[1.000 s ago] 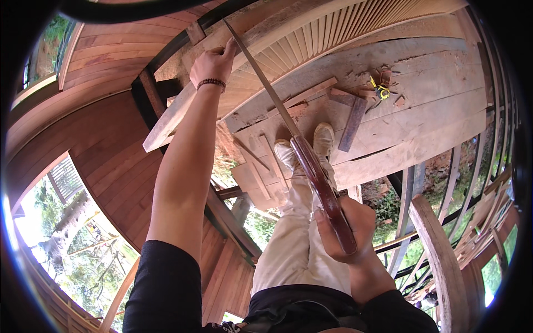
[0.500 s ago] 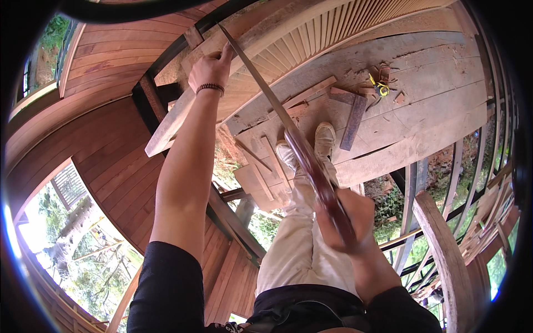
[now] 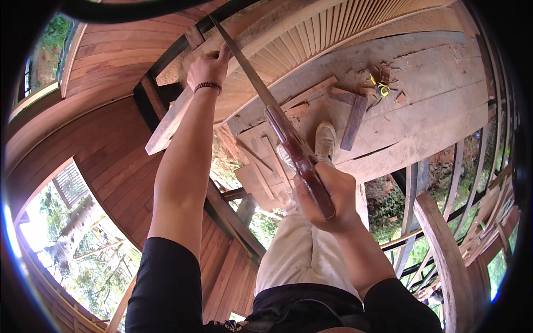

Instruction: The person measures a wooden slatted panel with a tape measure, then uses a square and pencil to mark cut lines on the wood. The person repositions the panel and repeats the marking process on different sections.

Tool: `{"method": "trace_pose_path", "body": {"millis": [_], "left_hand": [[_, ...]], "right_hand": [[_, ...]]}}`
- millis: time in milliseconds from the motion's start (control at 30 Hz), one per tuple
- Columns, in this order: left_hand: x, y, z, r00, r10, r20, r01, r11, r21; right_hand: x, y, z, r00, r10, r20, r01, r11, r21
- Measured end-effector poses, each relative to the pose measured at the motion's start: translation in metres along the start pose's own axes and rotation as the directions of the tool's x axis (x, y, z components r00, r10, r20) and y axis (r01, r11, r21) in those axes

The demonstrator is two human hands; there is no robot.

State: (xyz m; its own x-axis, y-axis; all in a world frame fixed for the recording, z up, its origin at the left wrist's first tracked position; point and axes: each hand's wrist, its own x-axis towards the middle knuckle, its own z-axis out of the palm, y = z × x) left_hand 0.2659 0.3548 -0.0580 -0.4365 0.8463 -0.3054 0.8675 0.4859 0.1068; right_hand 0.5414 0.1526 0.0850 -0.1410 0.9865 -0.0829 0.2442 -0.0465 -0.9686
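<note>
My right hand (image 3: 328,201) is wrapped round the reddish-brown handle of a handsaw (image 3: 248,71). Its long, narrow blade slants away to the upper left and tapers to a point over the frame of a louvered wooden panel (image 3: 302,47). Beside the blade, my left hand (image 3: 208,69) grips the pale timber frame of that panel, thumb near the steel. Its other fingers are partly hidden. The near end of the frame (image 3: 161,136) sticks out past my left wrist. Where exactly the teeth meet the wood cannot be made out.
Below me is a plank platform (image 3: 422,105), where my shoes stand among wood offcuts (image 3: 354,122) and a yellow tape measure (image 3: 380,86). Curved plank walling (image 3: 122,150) rises at the left. A weathered wooden post (image 3: 444,255) and dark metal bars stand at the right.
My right hand has pushed the saw forward and a little left, so the blade tip reaches farther past the frame. My left hand stays nearly in place on the panel.
</note>
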Motion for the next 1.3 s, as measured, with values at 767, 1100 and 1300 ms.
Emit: {"method": "trace_pose_path", "body": {"millis": [767, 1100, 1300], "left_hand": [[0.004, 0.003, -0.005, 0.999, 0.023, -0.025, -0.024, 1.000, -0.005], [0.011, -0.004, -0.001, 0.999, -0.009, -0.035, 0.009, 1.000, 0.007], [0.016, -0.002, 0.000, 0.999, 0.018, -0.036, -0.017, 1.000, 0.017]], "right_hand": [[0.015, 0.013, 0.011, 0.999, 0.015, -0.037, -0.015, 1.000, 0.001], [-0.033, 0.017, -0.017, 0.994, -0.107, 0.006, 0.107, 0.990, -0.090], [0.004, 0.019, 0.009, 0.997, -0.063, -0.035, 0.062, 0.998, -0.006]]}}
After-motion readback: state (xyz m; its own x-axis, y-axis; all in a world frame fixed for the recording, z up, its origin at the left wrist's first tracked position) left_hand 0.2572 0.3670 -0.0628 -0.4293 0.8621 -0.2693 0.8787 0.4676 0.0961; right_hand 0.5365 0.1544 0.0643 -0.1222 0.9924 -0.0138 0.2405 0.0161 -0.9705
